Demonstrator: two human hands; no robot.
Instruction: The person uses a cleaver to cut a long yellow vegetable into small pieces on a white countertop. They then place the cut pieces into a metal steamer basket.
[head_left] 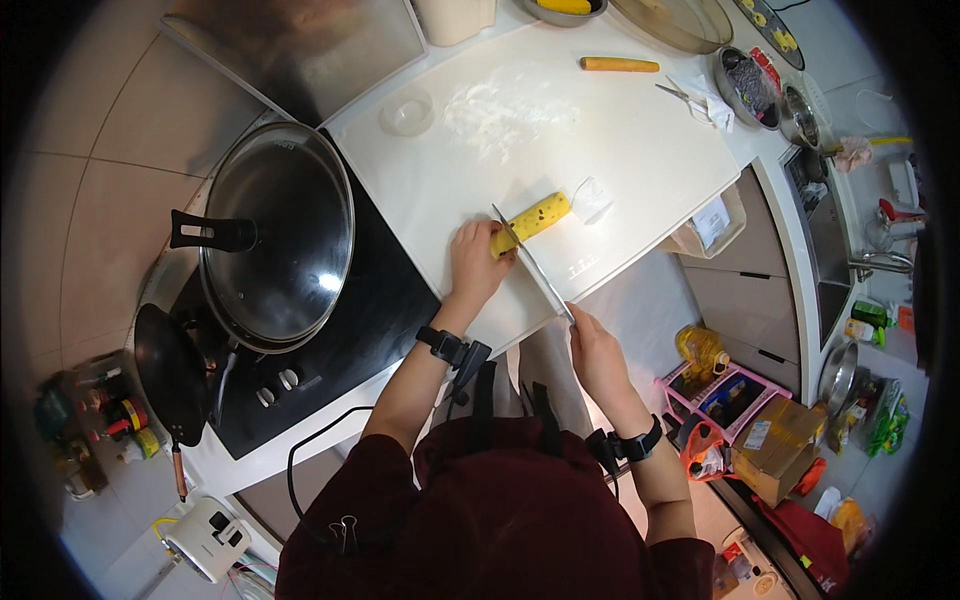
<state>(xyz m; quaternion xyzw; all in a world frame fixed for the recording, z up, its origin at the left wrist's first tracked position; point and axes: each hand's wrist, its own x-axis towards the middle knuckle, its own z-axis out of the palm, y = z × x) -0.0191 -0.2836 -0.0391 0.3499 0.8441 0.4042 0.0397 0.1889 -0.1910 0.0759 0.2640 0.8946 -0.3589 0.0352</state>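
Observation:
A yellow, dark-speckled log that looks like dough [543, 214] lies slantwise on the large white board [640, 150]. My left hand [477, 260] is closed on its left end, fingers bent round it. In my right hand [597, 360], held by its handle near the board's front edge, is a long knife [540, 273]. The blade crosses the log just right of my left fingers; how deep it sits cannot be told. Touching or close to the log's right end is a small whitish translucent sheet [592, 200].
White flour [510, 112] is spread at the back, near a clear round bowl [407, 111]. A rolling pin [620, 64] and scissors [682, 93] lie farther off. On the black stove [385, 300] at left stands a large lidded pan [275, 215]. A tray [730, 225] juts beneath the board's right edge.

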